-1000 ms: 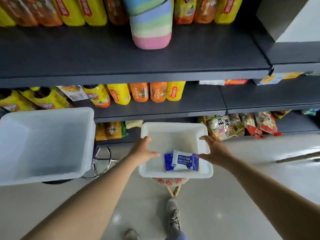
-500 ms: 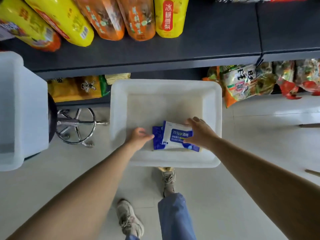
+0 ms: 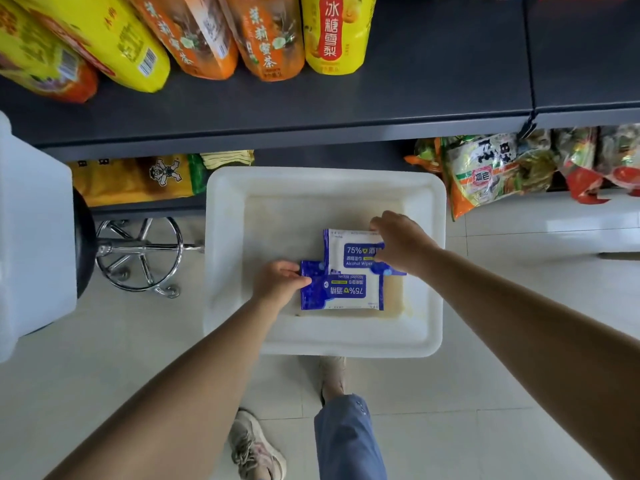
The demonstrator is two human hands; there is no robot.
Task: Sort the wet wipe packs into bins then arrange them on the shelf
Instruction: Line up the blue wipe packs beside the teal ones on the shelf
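Wet wipe packs, two of them, sit inside the white bin (image 3: 429,265) on the floor, overlapping a bit; the upper pack (image 3: 349,249) lies over the far edge of the lower pack (image 3: 341,291), whose print reads upside down from here. Both bare arms reach down into the bin; the left hand (image 3: 278,282) has fingers curled onto the left edge of the lower pack, thumb on top, pinching it; the right hand (image 3: 403,242) comes in from the right with fingers bent over the upper pack's right side, gripping it. Around all that: a dark shelf (image 3: 415,98) with yellow and orange bottles (image 3: 332,32) up top, snack bags (image 3: 498,168) on the lowest level, pale tiled floor, a second white bin (image 3: 34,237) at the left on a chrome-based stool (image 3: 138,254); grey trouser leg and sneakers below.
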